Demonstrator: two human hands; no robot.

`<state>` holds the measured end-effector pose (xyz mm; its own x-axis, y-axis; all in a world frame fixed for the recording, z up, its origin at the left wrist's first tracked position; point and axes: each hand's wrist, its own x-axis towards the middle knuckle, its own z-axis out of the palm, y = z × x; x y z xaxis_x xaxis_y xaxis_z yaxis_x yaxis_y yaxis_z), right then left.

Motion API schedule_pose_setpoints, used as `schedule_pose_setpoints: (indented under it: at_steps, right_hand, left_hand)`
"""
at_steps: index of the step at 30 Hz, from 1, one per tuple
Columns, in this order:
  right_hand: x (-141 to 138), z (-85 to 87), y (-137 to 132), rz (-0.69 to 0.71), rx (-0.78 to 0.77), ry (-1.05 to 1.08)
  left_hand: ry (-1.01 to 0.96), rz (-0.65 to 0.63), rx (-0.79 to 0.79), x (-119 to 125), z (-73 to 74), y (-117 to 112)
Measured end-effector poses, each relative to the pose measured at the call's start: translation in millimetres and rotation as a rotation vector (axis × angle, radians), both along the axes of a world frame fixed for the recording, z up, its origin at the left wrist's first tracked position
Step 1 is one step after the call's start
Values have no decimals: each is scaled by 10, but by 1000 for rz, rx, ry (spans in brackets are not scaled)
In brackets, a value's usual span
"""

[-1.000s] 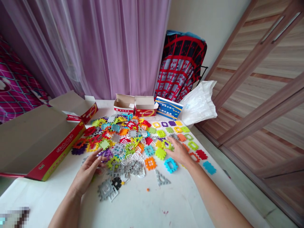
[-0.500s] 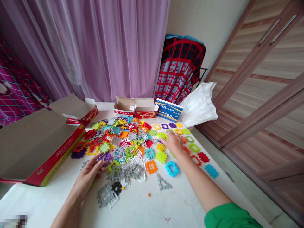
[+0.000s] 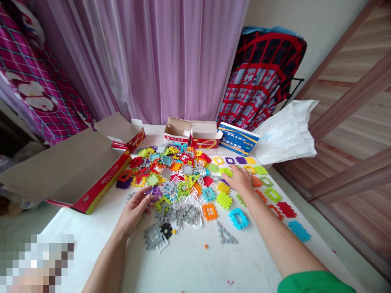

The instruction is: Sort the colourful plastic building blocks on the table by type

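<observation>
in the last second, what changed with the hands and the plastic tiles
The right hand reached farther away, from beside the blue frame tile to the green tiles at the far right of the pile. Nothing picked up. The left hand stayed at the pile's near left edge; tiles and boxes unmoved.

heap of flat toothed plastic tiles (image 3: pixel 183 183), many colours, spread loosely across white table

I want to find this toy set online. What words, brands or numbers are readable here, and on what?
Nothing reads clearly.
Large open red-and-green cardboard box: white lettering on its red side, too blurred.
Two small red-and-white cardboard boxes: printed characters, too small.
Blue-and-white cardboard box: yellow and white characters, too blurred.
Colourful plastic building tiles: no print visible.
</observation>
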<state>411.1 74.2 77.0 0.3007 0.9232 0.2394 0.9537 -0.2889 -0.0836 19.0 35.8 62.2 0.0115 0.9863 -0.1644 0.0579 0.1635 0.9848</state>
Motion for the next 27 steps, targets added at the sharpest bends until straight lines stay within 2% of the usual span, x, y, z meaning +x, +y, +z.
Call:
schedule_pose_setpoints:
  at_steps: [3,6,8,10,15,20,23,27]
  right_hand:
    - [22,-68,-120,120,120,70]
    - [21,-121,-296,223,207,144]
    - [20,-147,-421,258,235,183]
    - [12,-165,-538,264,247,212]
    - [-128,-166,-737,303,233,265]
    - [-469,-125,-770,431,191,270]
    - [-707,-113,-751,469,159,239]
    - [-968,-129,-733,479,79,186]
  left_hand:
    - [221,-37,210,35,-44,-12]
    - [623,-127,450,61,-101,-21]
    - [830,-170,498,67,-125,-30]
    - [947,-200,469,69,-125,-42]
    - [994,-247,410,105,-69,-64]
    - [978,-211,339,157,-74,-55]
    - [1040,-187,424,171,-85,-64]
    - [1061,-239,538,182,-68,-90]
